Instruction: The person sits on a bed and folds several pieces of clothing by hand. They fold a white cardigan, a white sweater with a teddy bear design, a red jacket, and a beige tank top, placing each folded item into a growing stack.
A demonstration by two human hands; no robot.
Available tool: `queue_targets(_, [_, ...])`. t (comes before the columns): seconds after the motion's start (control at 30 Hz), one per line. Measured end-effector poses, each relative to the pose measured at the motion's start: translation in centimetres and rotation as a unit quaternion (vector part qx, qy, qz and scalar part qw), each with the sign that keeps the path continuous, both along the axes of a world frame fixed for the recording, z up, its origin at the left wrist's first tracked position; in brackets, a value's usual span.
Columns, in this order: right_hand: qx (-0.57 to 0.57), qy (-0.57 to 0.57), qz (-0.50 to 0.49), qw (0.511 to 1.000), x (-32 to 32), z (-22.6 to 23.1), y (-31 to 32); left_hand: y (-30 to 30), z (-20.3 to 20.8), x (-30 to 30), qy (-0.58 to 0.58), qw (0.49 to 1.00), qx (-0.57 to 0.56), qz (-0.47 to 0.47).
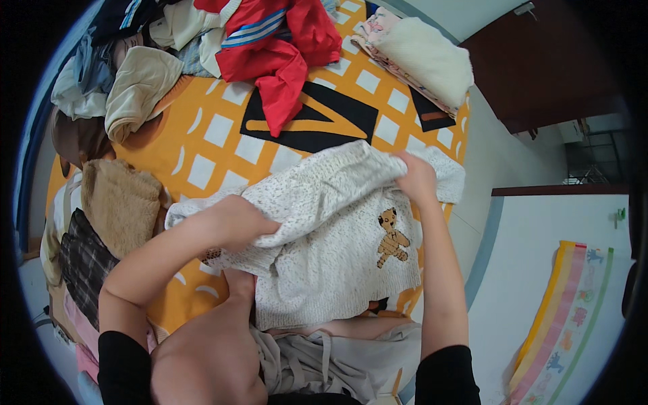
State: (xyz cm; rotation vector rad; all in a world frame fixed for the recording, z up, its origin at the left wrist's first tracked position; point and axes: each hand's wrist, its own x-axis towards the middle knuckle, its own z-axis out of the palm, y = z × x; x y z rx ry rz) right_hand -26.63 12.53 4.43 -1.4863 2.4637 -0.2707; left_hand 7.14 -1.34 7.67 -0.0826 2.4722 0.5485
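A speckled white knitted sweater with a brown bear figure on it lies partly across my lap and partly on the bed. My left hand is closed on its upper layer at the left. At the upper right, my right hand grips the same sweater's edge, and the knit between both hands is lifted in a loose fold. One sleeve spreads out beyond my right hand. The fingertips of both hands are partly hidden by the cloth.
An orange patterned bedspread lies under everything. Red clothing with blue-white stripes and a heap of garments lie at the far side. Folded clothes are stacked at the left. A folded cream blanket sits far right, near the bed's edge.
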Motion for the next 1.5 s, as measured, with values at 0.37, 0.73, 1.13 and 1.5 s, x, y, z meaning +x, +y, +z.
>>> queue_targets(0.37, [-0.145,-0.346,-0.003,0.927,-0.5,14.2,18.2,-10.3,9.3,-0.4,0.056,0.938,0.32,0.123])
queue_targets(0.73, [-0.224,0.023,-0.245,0.943,-13.0,7.0,-1.3,-19.5,0.5,-20.2,0.563,0.699,-0.292,0.329])
queue_targets(1.13, [-0.186,-0.063,-0.282,0.939,9.2,-11.6,18.7,0.5,-13.4,-1.3,0.351,0.88,-0.042,0.318])
queue_targets(1.5, [-0.057,-0.028,-0.177,0.982,14.8,-9.3,21.9,3.3,-12.8,9.0,0.312,0.921,-0.035,0.232])
